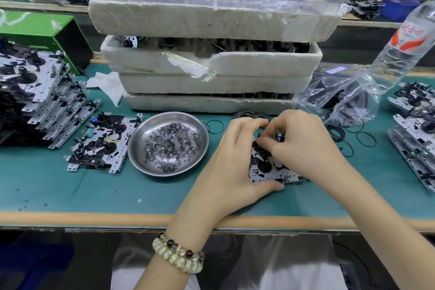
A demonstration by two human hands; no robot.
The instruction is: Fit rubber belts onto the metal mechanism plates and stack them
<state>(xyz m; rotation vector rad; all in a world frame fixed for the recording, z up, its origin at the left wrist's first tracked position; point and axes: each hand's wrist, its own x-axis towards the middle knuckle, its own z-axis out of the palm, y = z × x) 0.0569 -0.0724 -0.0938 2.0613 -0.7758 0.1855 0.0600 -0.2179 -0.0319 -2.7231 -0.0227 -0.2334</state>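
A metal mechanism plate [264, 173] with black parts lies on the green mat between my hands. My left hand [231, 160] grips its left side, thumb along the front edge, fingers curled over the far edge. My right hand [299, 141] covers the plate's right part, its fingertips pinched together on something small at the plate's top; the belt there is mostly hidden. Loose black rubber belts [246, 115] lie just behind my hands, more belts [366, 140] to the right. One finished plate [101, 143] lies apart at the left.
A steel dish [141, 146] of small washers sits left of my hands. Stacked plates [35, 92] fill the far left, another plate stack [416, 129] the right. Foam trays [211, 66] stand behind; a clear bag [341, 99] and a leaning water bottle [404, 47] at right.
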